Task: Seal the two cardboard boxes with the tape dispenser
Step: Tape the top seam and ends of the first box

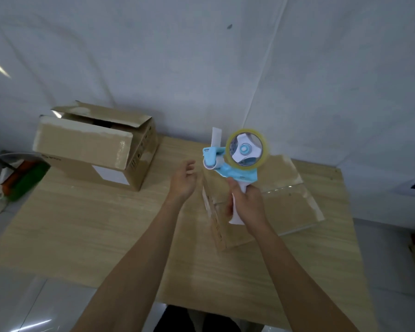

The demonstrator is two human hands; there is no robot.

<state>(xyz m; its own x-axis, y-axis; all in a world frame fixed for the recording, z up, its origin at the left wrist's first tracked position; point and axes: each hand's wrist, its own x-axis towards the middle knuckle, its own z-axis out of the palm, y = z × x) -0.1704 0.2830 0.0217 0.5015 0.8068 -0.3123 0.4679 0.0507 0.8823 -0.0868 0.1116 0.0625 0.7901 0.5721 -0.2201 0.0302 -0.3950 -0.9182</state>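
Observation:
My right hand (pixel 246 203) grips the white handle of a blue and white tape dispenser (pixel 235 161), held upright above the flat cardboard box (pixel 285 207) at the right of the table. A roll of clear tape sits on the dispenser. My left hand (pixel 183 179) hovers open just left of the dispenser head, fingers apart, touching nothing. The right box has its flaps down, with a shiny strip of tape across its top. A second cardboard box (pixel 91 149) stands at the far left of the table with its top flaps partly raised.
Both boxes rest on a light wooden table (pixel 94 224) against a white wall. Off the table's left edge lies a white bag with orange and green items (pixel 22 180). Glossy floor shows in front of the table.

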